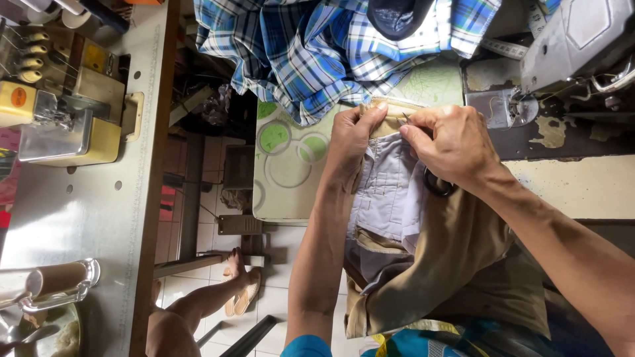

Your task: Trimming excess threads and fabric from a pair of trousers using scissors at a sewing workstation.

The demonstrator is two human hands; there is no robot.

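Observation:
Both my hands hold a khaki garment (456,264) with a pale grey lining (387,192), which lies across my lap. My left hand (352,137) pinches the garment's tan edge (390,109) between thumb and fingers. Just to the right, my right hand (451,147) grips a small pair of scissors, their thin metal tip (405,118) at that same edge. A black handle loop (438,186) shows under the palm. The two hands nearly touch over the seam.
A blue plaid shirt (331,46) lies heaped above a surface patterned with green circles (291,158). At the top right stands a grey sewing machine (575,39); a yellow overlock machine (66,112) sits on the left table (99,218). Another person's sandalled foot (241,284) rests on the tiled floor.

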